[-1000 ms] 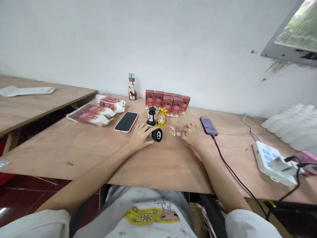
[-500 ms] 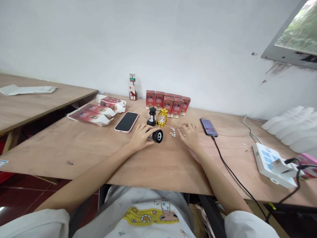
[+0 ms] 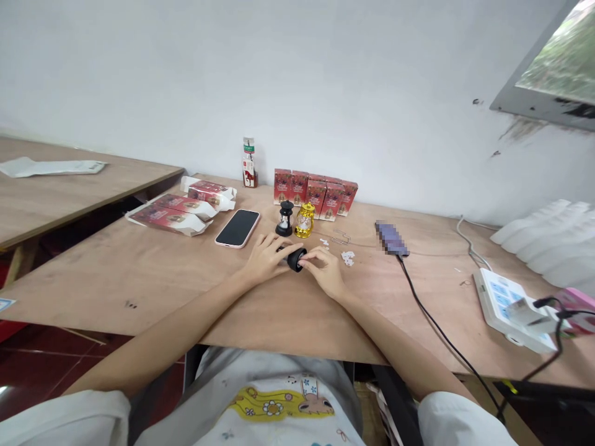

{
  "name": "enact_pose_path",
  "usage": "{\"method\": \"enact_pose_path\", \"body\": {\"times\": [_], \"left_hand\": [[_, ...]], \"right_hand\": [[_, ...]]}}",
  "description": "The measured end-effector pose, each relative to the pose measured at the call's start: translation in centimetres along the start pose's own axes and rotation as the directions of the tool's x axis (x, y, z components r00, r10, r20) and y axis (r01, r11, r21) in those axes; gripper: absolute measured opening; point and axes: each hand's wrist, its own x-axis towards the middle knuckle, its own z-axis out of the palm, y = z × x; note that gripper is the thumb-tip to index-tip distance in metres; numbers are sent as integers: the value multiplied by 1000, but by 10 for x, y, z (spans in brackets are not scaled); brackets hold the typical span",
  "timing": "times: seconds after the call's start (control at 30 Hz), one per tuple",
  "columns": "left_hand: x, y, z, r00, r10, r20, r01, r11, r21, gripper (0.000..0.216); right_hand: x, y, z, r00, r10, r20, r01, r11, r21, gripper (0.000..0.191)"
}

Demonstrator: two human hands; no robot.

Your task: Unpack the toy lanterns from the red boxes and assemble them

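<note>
My left hand is closed round a small black lantern lying on its side, its round base turned to the right. My right hand meets that base with thumb and forefinger pinched; whatever is between the fingertips is too small and covered to make out. Just behind the hands a black lantern and a gold lantern stand upright side by side. Small white pieces lie to the right of the hands, and thin wire handles rest behind them.
Several red boxes stand against the wall. Flattened red cartons and a pink-edged phone lie on the left. On the right are a second phone with a black cable and a white power strip.
My right hand has moved left from the small pieces and wires to the lantern's base. The left hand still holds the lantern, its base now turned slightly more to the right.
</note>
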Motion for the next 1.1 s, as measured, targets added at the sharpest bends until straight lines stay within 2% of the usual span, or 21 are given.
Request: {"method": "enact_pose_path", "body": {"times": [0.13,0.23,0.47,0.63,0.8,1.1], "left_hand": [[0,0,-1,1000,22,-10,-22,999,31,41],[0,0,-2,1000,27,4,-27,998,55,39],[1,0,0,994,51,-94,-42,995,90,39],[0,0,0,994,61,-88,-51,993,111,38],[-2,1,-1,998,50,-44,-45,993,107,38],[-2,2,-1,996,36,-86,-26,993,115,39]], "right_hand": [[-2,2,4,994,111,17,-112,988,103,13],[-3,3,6,985,167,48,-171,978,119,13],[-4,3,9,983,180,29,-182,975,126,11],[-4,6,10,971,233,55,-239,956,171,13],[-5,5,9,979,190,72,-199,968,154,12],[-5,-1,10,989,122,84,-129,989,76,14]]}}
